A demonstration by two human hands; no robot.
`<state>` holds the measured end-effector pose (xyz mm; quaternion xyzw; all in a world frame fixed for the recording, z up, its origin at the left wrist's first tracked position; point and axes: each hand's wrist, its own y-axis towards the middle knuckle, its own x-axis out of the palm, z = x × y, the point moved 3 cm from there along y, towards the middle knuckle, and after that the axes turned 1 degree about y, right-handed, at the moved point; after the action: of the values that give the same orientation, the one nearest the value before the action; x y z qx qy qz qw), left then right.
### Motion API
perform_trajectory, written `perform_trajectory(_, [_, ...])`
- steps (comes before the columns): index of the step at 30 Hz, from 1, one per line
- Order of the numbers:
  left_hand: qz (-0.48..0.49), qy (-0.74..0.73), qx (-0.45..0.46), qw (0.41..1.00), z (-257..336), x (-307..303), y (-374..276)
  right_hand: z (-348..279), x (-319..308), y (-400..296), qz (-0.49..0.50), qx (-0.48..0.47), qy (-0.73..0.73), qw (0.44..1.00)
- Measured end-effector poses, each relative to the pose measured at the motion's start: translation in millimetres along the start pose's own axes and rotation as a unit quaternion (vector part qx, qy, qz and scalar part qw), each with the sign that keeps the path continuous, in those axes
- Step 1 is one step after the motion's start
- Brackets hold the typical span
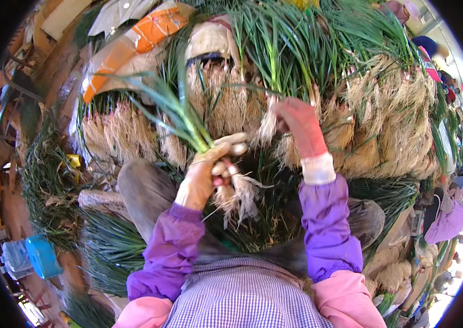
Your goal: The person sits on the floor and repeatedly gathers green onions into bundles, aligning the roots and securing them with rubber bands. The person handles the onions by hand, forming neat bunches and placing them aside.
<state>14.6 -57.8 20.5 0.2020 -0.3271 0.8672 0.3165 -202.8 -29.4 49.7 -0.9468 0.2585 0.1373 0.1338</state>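
Observation:
My left hand [200, 176], in a pale glove, is closed round several rooted plants with long green leaves, like green garlic or scallions [198, 139]; their leaves point up and left, and their roots [239, 192] hang below the fingers. My right hand [297, 125], in a reddish glove, is at the edge of the pile, beside the white roots of a plant [269, 123]; its fingertips are partly hidden and blurred, so whether it grips that plant is unclear. Beyond both hands stand rows of such plants [223, 98] with dense tan roots.
A large root pile [391, 119] rises at the right. Loose green leaves [51, 197] and a blue plastic container [43, 256] are at the left. An orange and white sack [157, 28] covers plants at the upper left. A person in a purple checked garment [444, 223] is at the far right.

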Motion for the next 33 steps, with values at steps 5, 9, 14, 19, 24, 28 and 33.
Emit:
perform_trajectory(5, [-0.042,0.095,-0.038,0.994,-41.6,13.0,27.3,24.2,35.2,-90.6,-0.020,-0.059,-0.305,0.950])
perform_trajectory(9, [-0.070,0.107,-0.032,0.991,-59.6,-2.1,27.8,30.5,43.8,-106.8,-0.019,-0.033,-0.223,0.974])
perform_trajectory(14, [0.012,0.037,-0.026,0.999,-70.4,-1.5,31.1,52.4,36.4,-123.2,0.116,-0.027,-0.087,0.989])
perform_trajectory(19, [0.009,0.037,0.003,0.999,-59.8,-6.2,22.1,84.1,3.1,-164.5,0.030,0.161,0.206,0.965])
perform_trajectory(24, [0.083,0.104,0.007,0.991,-61.4,-27.4,17.0,116.7,-20.0,-219.3,-0.082,0.266,0.164,0.946])
perform_trajectory(28, [0.071,0.145,-0.014,0.987,-54.7,-19.3,2.5,78.7,-3.5,-181.9,-0.110,-0.021,-0.272,0.956])
perform_trajectory(33, [0.091,0.196,0.017,0.976,-68.7,-17.1,-9.2,34.9,67.7,-86.3,-0.090,-0.103,-0.240,0.961])
